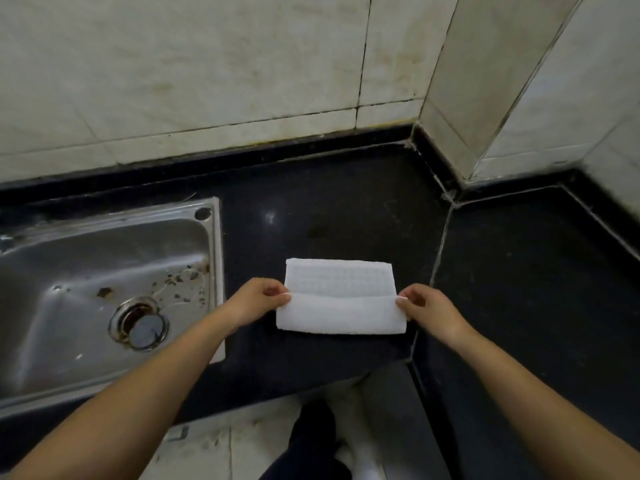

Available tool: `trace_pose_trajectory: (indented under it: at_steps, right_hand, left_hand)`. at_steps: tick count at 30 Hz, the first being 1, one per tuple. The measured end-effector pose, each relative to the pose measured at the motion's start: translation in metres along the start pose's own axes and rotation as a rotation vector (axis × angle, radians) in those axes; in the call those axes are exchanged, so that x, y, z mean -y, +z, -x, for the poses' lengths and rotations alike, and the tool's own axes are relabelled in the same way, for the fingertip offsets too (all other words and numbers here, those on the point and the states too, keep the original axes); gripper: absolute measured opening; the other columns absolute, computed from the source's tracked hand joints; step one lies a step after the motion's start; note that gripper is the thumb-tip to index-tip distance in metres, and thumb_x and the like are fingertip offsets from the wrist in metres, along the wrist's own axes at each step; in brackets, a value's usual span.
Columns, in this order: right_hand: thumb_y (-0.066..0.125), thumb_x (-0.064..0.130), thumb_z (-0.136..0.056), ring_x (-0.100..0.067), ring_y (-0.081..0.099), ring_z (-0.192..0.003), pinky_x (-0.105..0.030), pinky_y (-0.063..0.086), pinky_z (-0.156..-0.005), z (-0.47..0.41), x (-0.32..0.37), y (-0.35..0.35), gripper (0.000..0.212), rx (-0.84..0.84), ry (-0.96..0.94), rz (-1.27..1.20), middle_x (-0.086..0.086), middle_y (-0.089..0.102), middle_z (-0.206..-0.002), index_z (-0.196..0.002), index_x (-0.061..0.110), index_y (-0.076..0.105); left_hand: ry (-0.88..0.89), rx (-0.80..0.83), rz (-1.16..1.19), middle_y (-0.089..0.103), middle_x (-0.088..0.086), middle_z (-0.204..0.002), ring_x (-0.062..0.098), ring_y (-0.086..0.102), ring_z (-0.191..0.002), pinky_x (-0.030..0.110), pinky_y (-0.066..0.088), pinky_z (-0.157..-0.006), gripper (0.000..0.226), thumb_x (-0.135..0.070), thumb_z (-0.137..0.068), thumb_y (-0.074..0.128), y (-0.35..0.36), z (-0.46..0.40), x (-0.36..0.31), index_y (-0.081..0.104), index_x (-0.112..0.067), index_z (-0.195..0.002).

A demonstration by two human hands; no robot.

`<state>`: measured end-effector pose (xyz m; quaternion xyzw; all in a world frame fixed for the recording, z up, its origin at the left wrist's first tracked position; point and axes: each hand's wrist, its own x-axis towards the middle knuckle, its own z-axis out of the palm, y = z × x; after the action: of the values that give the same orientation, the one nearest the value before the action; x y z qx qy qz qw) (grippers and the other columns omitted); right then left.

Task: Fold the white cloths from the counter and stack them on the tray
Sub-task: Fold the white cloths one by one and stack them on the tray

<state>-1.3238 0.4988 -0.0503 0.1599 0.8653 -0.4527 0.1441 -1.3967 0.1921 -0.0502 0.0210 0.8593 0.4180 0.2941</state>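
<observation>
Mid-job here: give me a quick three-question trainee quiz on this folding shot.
1. True or false: the white cloth lies inside the sink.
2. Which hand pinches the cloth's folded-over edge? A) left hand only B) right hand only C) both
3. Fill in: the cloth rests on the black ____.

Key:
1. False; it lies on the counter, right of the sink.
2. C; each hand pinches one end of the edge.
3. counter. No tray shows in this view.
</observation>
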Motion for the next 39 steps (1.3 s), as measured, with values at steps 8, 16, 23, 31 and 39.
trace_pose_trajectory:
  at_steps: [8, 16, 23, 31, 39]
  right_hand:
    - [0.053, 0.022, -0.094, -0.019, 0.058, -0.086, -0.025, 0.040, -0.066, -0.080, 0.028, 0.005, 0.008, -0.148, 0.099, 0.166, -0.005, 0.060, -0.095, -0.091, 0.016, 0.058]
    - [0.050, 0.021, -0.092, -0.024, 0.041, -0.123, -0.037, 0.036, -0.100, -0.104, 0.055, 0.039, 0.043, -0.184, -0.134, 0.740, -0.006, 0.045, -0.133, -0.134, 0.020, 0.044]
    - [0.054, 0.031, -0.092, -0.024, 0.045, -0.123, -0.041, 0.037, -0.102, -0.128, 0.122, 0.130, 0.044, 0.171, -0.318, 0.805, -0.005, 0.049, -0.132, -0.134, 0.019, 0.043]
    - [0.057, 0.020, -0.090, -0.015, 0.054, -0.102, -0.026, 0.045, -0.084, -0.116, 0.138, 0.101, 0.019, 0.304, -0.220, 0.430, 0.000, 0.054, -0.111, -0.109, 0.019, 0.056]
    - [0.060, 0.017, -0.089, -0.007, 0.049, -0.078, -0.019, 0.039, -0.064, -0.088, 0.171, -0.018, 0.011, -0.098, -0.320, -0.043, 0.007, 0.051, -0.085, -0.096, 0.018, 0.052]
  left_hand:
    - [0.046, -0.212, -0.188, 0.059, -0.004, -0.086, 0.015, 0.058, -0.086, 0.025, 0.046, -0.071, 0.009, -0.023, -0.092, 0.056, -0.005, -0.076, -0.010, 0.063, -0.020, -0.088]
    - [0.110, -0.441, -0.490, 0.045, 0.002, -0.133, 0.019, 0.043, -0.120, 0.034, 0.033, -0.100, 0.055, -0.042, -0.091, 0.053, 0.023, -0.060, 0.011, 0.037, -0.021, -0.139]
    - [0.076, -0.467, -0.646, 0.059, 0.005, -0.115, 0.022, 0.060, -0.101, 0.035, 0.047, -0.080, 0.074, -0.058, -0.073, 0.064, 0.052, -0.026, 0.041, 0.047, -0.017, -0.132]
    - [-0.016, -0.347, -0.358, 0.046, -0.004, -0.117, 0.016, 0.042, -0.112, 0.030, 0.036, -0.094, 0.027, -0.038, -0.092, 0.051, 0.043, -0.031, 0.021, 0.055, -0.021, -0.113]
    - [0.385, -0.436, 0.036, 0.052, -0.012, -0.062, -0.001, 0.046, -0.058, 0.016, 0.035, -0.054, 0.014, -0.017, -0.090, 0.060, -0.039, -0.045, -0.091, 0.062, -0.016, -0.077]
